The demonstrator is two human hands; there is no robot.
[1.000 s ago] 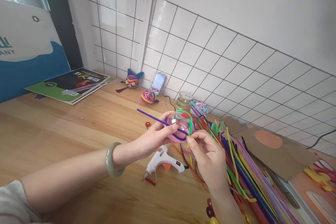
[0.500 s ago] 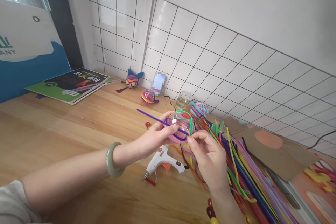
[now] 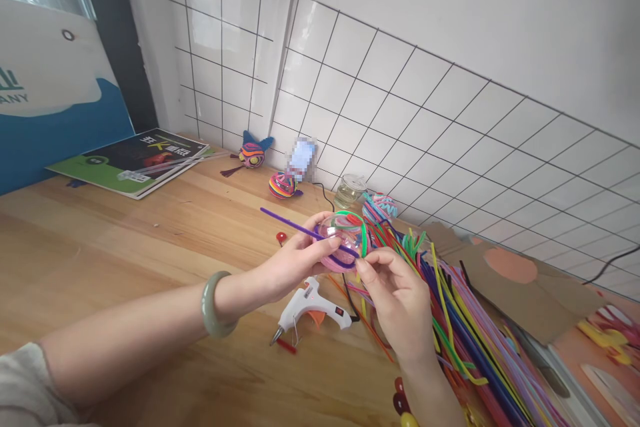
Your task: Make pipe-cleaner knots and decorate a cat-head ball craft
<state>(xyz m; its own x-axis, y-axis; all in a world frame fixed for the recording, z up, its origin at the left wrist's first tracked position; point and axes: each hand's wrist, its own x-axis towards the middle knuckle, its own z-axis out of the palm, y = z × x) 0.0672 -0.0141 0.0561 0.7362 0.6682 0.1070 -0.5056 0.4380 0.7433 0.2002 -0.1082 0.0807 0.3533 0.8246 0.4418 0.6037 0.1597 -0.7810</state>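
Observation:
My left hand (image 3: 305,250) grips a clear plastic ball (image 3: 343,230) from the left, its thumb across the front. Pink pipe cleaner covers the ball's lower part, and a green pipe cleaner (image 3: 365,240) curves round its right side. A purple pipe cleaner (image 3: 285,221) lies along the ball under my left thumb, one free end sticking out to the upper left. The thumb and forefinger of my right hand (image 3: 397,293) pinch the purple strand at the ball's right edge. Just below the hands, a white hot glue gun (image 3: 315,307) rests on the wooden table (image 3: 200,367).
Many coloured pipe cleaners (image 3: 480,320) are heaped at the right beside cardboard (image 3: 530,287). Along the wall grid stand a glass jar (image 3: 350,191), a phone (image 3: 302,159) and striped balls, one a blue-eared figure (image 3: 253,150). Magazines (image 3: 135,160) lie at the left.

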